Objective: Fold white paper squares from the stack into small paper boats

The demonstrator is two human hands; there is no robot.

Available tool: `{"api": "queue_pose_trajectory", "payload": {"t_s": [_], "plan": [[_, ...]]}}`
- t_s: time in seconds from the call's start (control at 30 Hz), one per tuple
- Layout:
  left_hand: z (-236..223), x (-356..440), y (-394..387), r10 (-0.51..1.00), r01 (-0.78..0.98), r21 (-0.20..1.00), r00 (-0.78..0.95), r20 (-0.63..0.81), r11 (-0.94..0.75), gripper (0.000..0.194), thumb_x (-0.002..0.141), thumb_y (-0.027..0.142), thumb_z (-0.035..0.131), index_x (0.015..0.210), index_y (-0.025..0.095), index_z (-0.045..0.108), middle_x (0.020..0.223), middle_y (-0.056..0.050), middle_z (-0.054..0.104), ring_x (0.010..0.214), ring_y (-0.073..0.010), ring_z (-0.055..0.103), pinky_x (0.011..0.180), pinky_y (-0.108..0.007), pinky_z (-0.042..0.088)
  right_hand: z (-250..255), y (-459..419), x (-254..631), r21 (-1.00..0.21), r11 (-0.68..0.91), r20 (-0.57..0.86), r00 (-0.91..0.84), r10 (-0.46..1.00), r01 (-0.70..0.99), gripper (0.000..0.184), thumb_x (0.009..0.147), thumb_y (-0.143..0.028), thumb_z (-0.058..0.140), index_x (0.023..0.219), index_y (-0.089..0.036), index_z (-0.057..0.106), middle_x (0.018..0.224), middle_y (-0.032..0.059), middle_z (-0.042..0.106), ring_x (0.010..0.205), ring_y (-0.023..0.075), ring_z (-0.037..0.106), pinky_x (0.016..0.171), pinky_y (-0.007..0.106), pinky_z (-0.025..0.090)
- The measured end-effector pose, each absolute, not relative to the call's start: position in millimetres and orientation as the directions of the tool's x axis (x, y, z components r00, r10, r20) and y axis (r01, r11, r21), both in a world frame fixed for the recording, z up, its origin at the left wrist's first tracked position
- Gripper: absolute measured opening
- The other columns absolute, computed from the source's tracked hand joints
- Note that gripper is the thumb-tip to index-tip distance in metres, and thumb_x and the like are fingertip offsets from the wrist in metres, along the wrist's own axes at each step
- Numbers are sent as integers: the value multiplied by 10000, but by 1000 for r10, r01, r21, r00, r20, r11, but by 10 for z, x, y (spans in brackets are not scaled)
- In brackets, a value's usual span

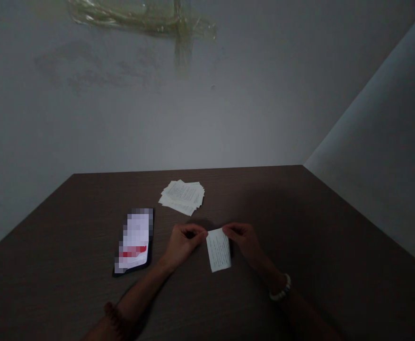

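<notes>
A small white sheet of paper (219, 251) with lines of print is held by its far corners, just above the dark table. My left hand (183, 242) pinches the far left corner between thumb and finger. At the far right corner my right hand (244, 240) does the same. The print is too small to read. Beyond my hands, slightly to the left, lies a loose pile of similar printed papers (183, 195), fanned unevenly over each other.
A phone (134, 241) with a lit, blurred screen lies on the wooden table (68, 227), left of my left hand. Behind the table's far edge stands a grey wall (200, 118) with strips of yellowed tape (150, 23). Another wall (381, 156) borders the right side.
</notes>
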State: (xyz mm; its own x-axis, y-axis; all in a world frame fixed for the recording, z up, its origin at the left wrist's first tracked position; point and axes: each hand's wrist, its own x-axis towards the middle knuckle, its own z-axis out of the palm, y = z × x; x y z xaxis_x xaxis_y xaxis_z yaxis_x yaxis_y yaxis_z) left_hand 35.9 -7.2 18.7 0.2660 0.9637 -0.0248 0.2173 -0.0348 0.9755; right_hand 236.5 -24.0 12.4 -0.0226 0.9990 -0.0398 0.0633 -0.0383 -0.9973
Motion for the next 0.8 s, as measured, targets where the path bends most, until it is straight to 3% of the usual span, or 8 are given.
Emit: {"api": "queue_pose_trajectory", "payload": {"t_s": [0.5, 0.8], "plan": [[197, 368, -77, 954, 172, 985, 296, -55, 3, 182, 737, 323, 657, 719, 147, 696, 705, -44, 705, 650, -162, 630, 622, -253, 477, 53, -268, 2331, -998, -38, -36, 36, 999, 57, 304, 696, -448, 727, 716, -148, 770, 694, 74, 740, 599, 205, 663, 557, 291, 506], [165, 378, -107, 930, 264, 963, 363, -47, -55, 240, 780, 377, 648, 752, 153, 727, 766, -60, 726, 716, -186, 645, 674, -270, 476, 62, -299, 2302, -994, -16, 1, 151, 989, 111, 280, 720, -431, 716, 741, -158, 775, 717, 76, 746, 636, 222, 683, 568, 292, 521]]}}
